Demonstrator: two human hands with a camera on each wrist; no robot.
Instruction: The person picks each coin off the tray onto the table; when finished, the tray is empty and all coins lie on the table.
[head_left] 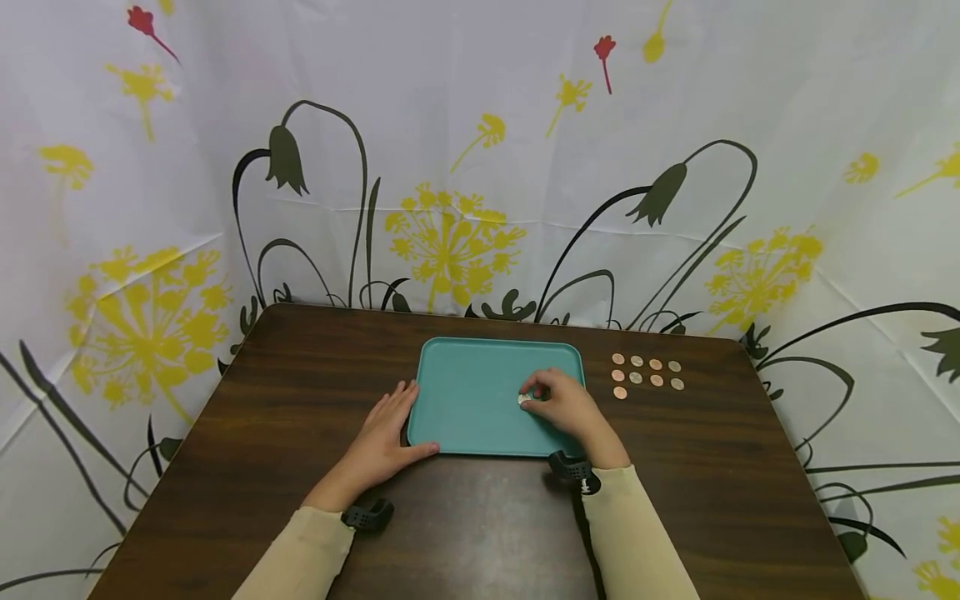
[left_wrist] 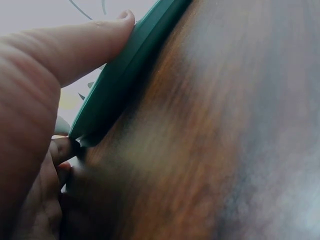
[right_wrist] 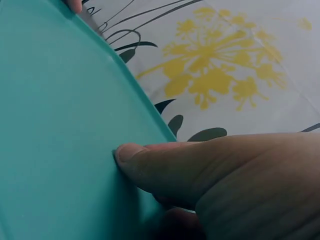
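A turquoise tray (head_left: pixel 472 375) lies on the dark wooden table. Over its right half, the thumb and index finger of my right hand (head_left: pixel 564 406) pinch a silvery coin (head_left: pixel 524 399). In the right wrist view the right thumb (right_wrist: pixel 150 162) points down at the tray surface, and the coin is hidden there. My left hand (head_left: pixel 384 437) is at the tray's left side, fingers stretched along that edge. Its thumb (left_wrist: pixel 100 42) touches the rim at the near left corner.
Right of the tray, several coins (head_left: pixel 656 365) lie flat in neat rows, copper and silvery columns alternating. The table (head_left: pixel 300 375) ends at a white cloth (head_left: pixel 450 150) printed with flowers, which hangs behind and at both sides.
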